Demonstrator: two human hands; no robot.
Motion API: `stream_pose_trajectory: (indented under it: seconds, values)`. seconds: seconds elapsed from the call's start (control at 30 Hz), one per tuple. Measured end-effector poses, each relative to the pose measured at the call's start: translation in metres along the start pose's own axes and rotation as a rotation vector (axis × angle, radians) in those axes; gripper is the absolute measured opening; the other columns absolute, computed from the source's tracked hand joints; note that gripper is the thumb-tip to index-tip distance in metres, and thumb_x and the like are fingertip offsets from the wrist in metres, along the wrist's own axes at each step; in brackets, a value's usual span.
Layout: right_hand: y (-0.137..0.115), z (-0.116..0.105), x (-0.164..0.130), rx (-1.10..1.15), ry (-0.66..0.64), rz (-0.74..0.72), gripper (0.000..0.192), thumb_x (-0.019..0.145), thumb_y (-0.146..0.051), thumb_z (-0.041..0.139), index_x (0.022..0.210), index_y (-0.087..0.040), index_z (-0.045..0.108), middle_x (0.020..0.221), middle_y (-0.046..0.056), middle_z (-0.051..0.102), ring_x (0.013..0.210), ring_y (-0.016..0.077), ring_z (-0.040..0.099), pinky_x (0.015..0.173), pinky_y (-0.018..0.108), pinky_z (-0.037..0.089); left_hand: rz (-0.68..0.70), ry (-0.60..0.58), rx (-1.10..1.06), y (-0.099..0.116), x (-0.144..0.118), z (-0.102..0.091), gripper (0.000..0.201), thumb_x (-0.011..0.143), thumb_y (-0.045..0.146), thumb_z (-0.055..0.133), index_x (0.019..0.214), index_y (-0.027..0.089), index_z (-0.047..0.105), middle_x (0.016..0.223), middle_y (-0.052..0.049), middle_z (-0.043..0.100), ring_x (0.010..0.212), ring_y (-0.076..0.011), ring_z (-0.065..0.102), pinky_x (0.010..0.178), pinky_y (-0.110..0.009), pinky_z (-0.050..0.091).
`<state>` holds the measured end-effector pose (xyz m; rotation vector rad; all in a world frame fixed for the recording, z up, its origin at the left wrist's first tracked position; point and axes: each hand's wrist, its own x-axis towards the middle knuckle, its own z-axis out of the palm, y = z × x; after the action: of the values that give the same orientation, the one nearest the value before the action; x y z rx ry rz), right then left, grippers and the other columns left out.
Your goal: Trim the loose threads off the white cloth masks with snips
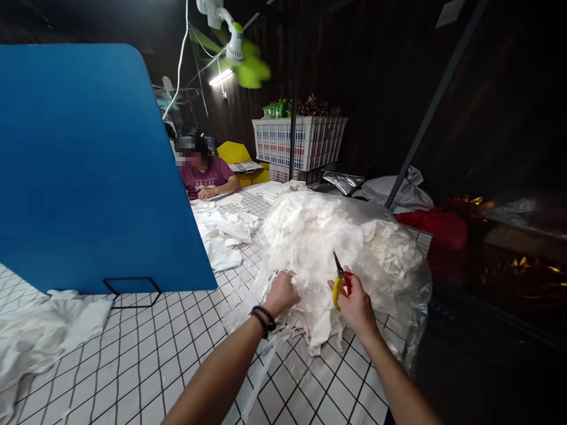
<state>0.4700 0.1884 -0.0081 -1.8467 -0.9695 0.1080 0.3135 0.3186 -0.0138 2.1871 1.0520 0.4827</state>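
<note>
White cloth scraps [310,236] piled in a plastic bag [411,295] on the gridded table [146,354] are gripped by the left hand [282,292]; yellow-handled snips [340,283] are held closed-fisted in the right hand [357,304].

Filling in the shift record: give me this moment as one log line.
left hand: gripping white fabric scraps | right hand: holding yellow-handled snips, blades up | scraps: in clear plastic bag on gridded table
</note>
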Motion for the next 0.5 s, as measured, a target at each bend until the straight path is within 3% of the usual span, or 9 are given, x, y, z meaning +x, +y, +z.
stream_pose_trajectory:
  seconds: [0.1,0.2,0.4,0.5]
  values:
    - [0.003,0.0,-0.017,0.062,-0.057,0.056,0.057,0.078,-0.057,0.061,0.119,-0.018,0.055,0.103,0.013,0.068,0.096,0.0304,0.065,0.081,0.04,0.05,-0.012,0.049,-0.011,-0.015,-0.05,-0.027,0.021,0.069,0.01,0.073,0.088,0.014,0.065,0.096,-0.006,0.062,0.088,-0.0211,0.061,0.074,-0.032,0.051]
    - [0.002,0.003,-0.036,0.119,-0.104,0.059,0.052,0.078,-0.057,0.062,0.113,-0.02,0.057,0.101,0.011,0.069,0.094,0.0275,0.065,0.081,0.038,0.05,-0.005,0.086,-0.037,-0.011,-0.104,-0.046,0.023,0.059,0.001,0.069,0.073,0.016,0.06,0.086,-0.002,0.058,0.079,-0.0177,0.059,0.066,-0.025,0.046]
    - [-0.004,0.013,-0.069,0.232,-0.193,0.027,0.04,0.076,-0.051,0.063,0.099,-0.019,0.06,0.088,0.006,0.07,0.08,0.022,0.066,0.072,0.032,0.051,0.166,0.281,-0.208,0.021,-0.217,-0.085,0.023,0.059,0.009,0.066,0.062,0.02,0.045,0.074,-0.001,0.053,0.069,-0.0174,0.054,0.06,-0.026,0.041]
    - [-0.012,0.021,-0.081,0.267,-0.231,0.013,0.032,0.077,-0.046,0.061,0.092,-0.018,0.061,0.08,0.005,0.07,0.074,0.0211,0.065,0.067,0.031,0.051,0.253,0.378,-0.179,0.021,-0.283,-0.11,0.024,0.061,0.014,0.066,0.059,0.023,0.044,0.068,-0.001,0.05,0.063,-0.0187,0.051,0.056,-0.028,0.04]
